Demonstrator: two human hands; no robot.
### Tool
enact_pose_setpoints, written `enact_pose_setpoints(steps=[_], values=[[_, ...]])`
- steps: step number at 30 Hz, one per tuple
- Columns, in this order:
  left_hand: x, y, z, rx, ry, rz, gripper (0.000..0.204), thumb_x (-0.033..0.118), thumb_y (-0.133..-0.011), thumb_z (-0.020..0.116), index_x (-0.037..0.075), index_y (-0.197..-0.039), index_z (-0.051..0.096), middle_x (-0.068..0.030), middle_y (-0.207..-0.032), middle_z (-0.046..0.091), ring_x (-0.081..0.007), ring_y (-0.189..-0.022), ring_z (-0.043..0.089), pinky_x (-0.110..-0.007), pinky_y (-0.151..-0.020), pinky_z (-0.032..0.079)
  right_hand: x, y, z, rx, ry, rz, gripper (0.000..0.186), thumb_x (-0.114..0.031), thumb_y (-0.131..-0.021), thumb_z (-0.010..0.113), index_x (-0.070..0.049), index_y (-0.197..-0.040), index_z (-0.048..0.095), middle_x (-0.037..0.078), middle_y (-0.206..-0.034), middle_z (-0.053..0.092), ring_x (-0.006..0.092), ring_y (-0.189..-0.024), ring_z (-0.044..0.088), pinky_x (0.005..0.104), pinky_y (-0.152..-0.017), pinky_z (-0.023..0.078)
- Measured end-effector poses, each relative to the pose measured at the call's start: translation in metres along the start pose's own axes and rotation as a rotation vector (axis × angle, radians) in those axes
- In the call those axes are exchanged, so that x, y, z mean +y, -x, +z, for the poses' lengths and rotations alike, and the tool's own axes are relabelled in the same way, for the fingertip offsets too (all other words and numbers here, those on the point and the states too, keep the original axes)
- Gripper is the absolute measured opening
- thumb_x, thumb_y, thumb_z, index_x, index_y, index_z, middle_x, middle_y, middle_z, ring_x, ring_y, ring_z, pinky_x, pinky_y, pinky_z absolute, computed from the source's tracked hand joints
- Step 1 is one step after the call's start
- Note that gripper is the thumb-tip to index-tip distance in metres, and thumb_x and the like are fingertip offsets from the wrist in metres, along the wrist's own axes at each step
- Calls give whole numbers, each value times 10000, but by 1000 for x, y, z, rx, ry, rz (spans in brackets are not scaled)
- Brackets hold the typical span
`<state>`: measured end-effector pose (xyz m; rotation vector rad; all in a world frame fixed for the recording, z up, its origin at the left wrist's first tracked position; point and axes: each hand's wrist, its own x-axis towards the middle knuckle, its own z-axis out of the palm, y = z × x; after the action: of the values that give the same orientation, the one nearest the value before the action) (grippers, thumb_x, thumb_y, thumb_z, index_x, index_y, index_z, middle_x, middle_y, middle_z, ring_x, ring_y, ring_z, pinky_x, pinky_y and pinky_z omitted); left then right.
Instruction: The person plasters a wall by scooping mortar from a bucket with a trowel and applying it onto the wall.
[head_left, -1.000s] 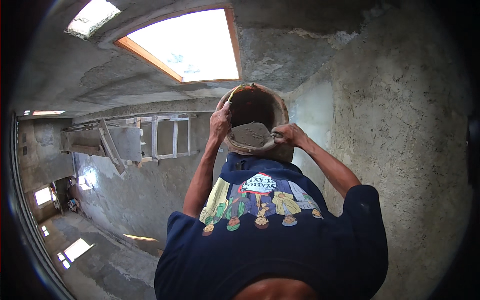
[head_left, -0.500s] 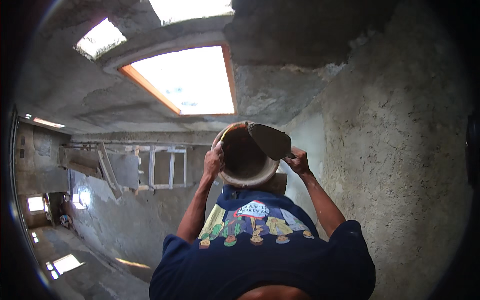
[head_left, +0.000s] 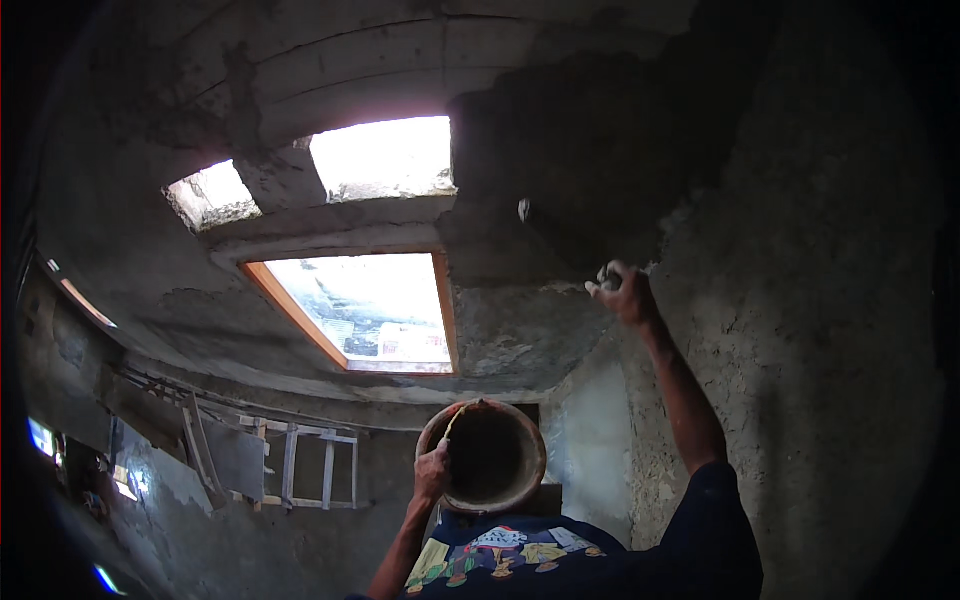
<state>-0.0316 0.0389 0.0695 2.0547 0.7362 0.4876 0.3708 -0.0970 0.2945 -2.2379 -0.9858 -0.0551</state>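
My left hand (head_left: 431, 473) is closed on the near-left rim of a round bucket (head_left: 538, 462), held in front of my body. Its inside is dark, so the contents cannot be made out. Higher up on the right, my raised right hand (head_left: 626, 296) is closed round the handle of a trowel. The blade of the trowel (head_left: 566, 247) barely shows against a dark, damp-looking patch of plaster (head_left: 620, 150) on the wall. A small pale spot (head_left: 524, 210) shows near the blade's far end.
An orange-framed window (head_left: 447, 315) stands left of the dark patch, with two bright openings (head_left: 385, 160) above it. A rough plastered wall (head_left: 780, 400) rises on my right. Lower left are a wooden ladder-like frame (head_left: 290, 465) and leaning boards (head_left: 205, 460).
My right hand has lifted the trowel from over the bucket up to the dark wall patch. My left hand still grips the bucket. The view has tilted upward.
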Motion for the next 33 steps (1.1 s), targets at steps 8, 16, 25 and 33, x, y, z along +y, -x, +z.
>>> enact_pose_setpoints(steps=[8, 16, 25, 33], values=[[54, -14, -12, 1, 268, -390, 554, 402, -932, 425, -12, -570, 492, -52, -473, 401, -133, -461, 387, -349, -473, 336, -32, -132, -61, -11, -221, -151, 265, -244, -758, 716, -45, -875, 585, 44, -762, 602, 120, -657, 583, 287, -622, 481], [61, -16, -12, 43, 233, -391, 558, 395, -933, 427, -2, -541, 437, -16, -466, 368, -114, -453, 343, -336, -460, 285, -53, -174, -92, -85, -192, -131, 288, -342, -870, 599, -56, -871, 569, 0, -688, 555, 65, -566, 532, 219, -503, 411], [65, -19, -8, 26, 186, -425, 550, 396, -931, 408, -33, -593, 469, -86, -478, 356, -150, -461, 344, -378, -466, 303, -35, -207, -99, -270, -747, 201, 275, -348, -907, 498, -87, -837, 548, -6, -597, 505, 96, -441, 475, 245, -368, 370], [74, -25, -7, 38, 166, -432, 539, 386, -928, 427, -28, -584, 455, -60, -475, 350, -137, -465, 339, -375, -463, 290, 33, -248, -44, -633, -1285, 172, 192, -280, -903, 495, -102, -843, 530, -10, -614, 520, 86, -421, 470, 211, -340, 358]])
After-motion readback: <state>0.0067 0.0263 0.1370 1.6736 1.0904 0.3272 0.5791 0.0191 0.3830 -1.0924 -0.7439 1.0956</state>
